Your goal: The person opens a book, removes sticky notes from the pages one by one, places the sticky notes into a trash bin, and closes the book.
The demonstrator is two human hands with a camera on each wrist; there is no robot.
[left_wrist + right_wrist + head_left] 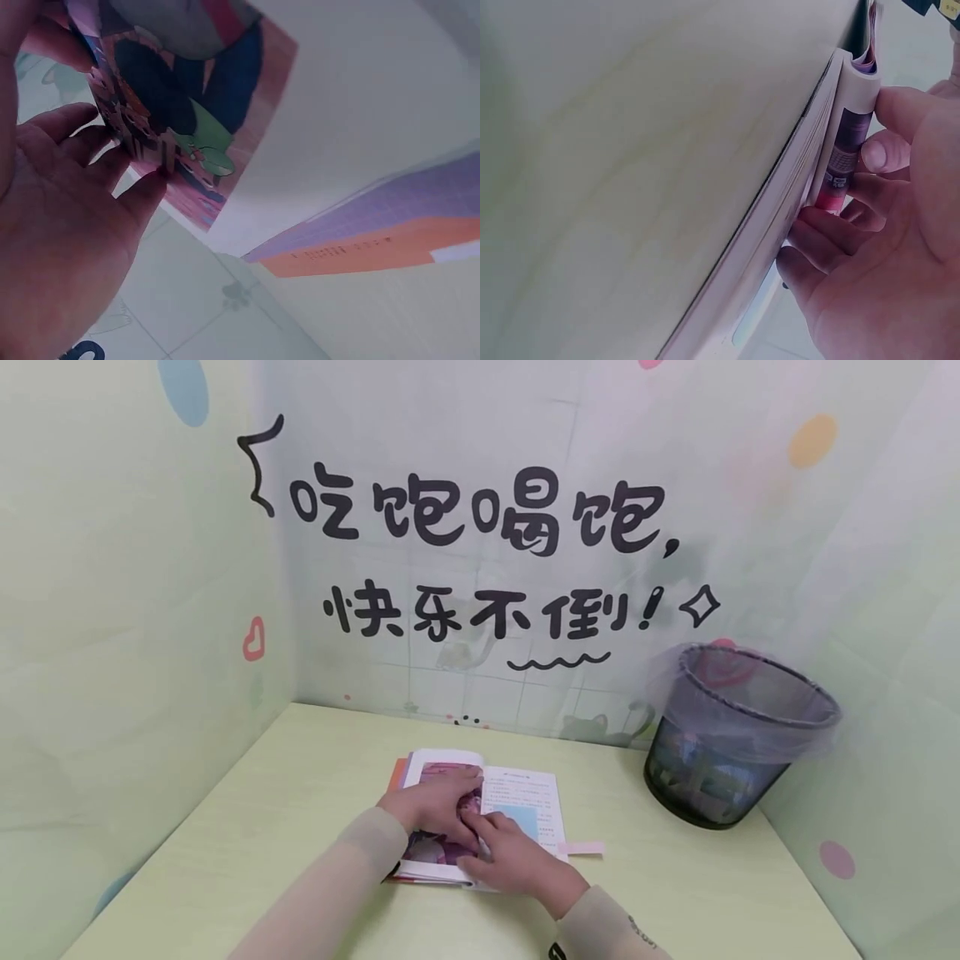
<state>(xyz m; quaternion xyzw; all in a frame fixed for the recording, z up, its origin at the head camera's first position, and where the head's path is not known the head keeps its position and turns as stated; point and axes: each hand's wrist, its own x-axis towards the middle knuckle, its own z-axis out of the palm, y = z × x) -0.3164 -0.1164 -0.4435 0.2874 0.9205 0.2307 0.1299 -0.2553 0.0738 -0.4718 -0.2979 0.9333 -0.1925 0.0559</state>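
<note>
An open book [546, 793] lies on the table, with a colourful picture [429, 852] on its left page and printed text on its right. My left hand [438, 802] rests across that picture, its fingers extended toward the inner fold; the left wrist view shows the fingertips against the illustrated page [217, 161]. Beside it, my right hand [517, 860] presses near the fold at the book's lower half, overlapping the right page. In the right wrist view its fingertips touch the pages, and the thumb meets the curved page by the fold. A pale blue square [522, 818] shows on the right page.
A pink tab [585, 849] sticks out past the book's right edge. Orange and purple layers [337, 251] show under the left page. A dark wastebasket [705, 768] with a translucent liner stands at the back right of the table [300, 793]. Printed curtains [480, 693] enclose the table.
</note>
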